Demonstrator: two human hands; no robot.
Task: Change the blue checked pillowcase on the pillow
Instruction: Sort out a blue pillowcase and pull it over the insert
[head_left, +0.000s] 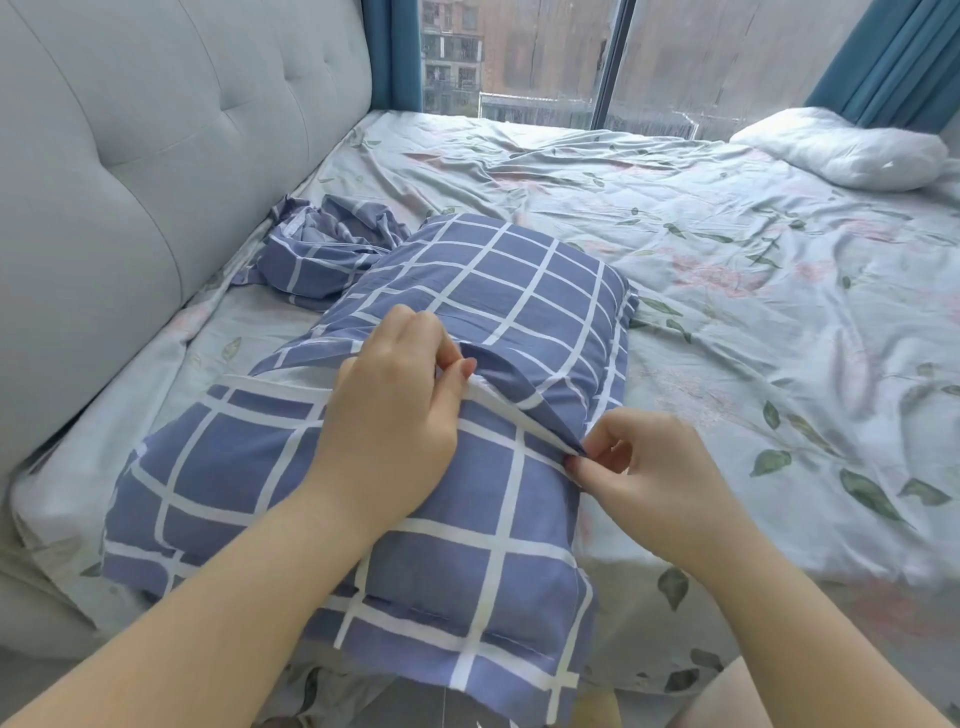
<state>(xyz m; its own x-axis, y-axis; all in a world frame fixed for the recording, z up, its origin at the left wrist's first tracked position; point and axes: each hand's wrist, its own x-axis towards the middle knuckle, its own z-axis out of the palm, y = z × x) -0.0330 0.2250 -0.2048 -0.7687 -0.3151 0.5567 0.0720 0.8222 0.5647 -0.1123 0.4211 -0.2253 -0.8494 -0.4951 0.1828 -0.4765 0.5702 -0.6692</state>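
Head view looks down on the blue checked pillowcase (519, 291), plump and lying on the flowered sheet (727, 260) close to the grey headboard (130, 182). My left hand (395, 415) pinches the edge of its opening flap between thumb and fingertips near the middle. My right hand (639, 478) pinches the same edge at the right side. A crumpled checked cover (322, 249) lies just beyond, by the headboard.

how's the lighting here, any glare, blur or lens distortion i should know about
Head view: soft, even daylight comes from the window, with only faint shadows; the white pillow near it is almost blown out; the wide lens bows the headboard; the left hand, right hand and pillowcase are sharp.
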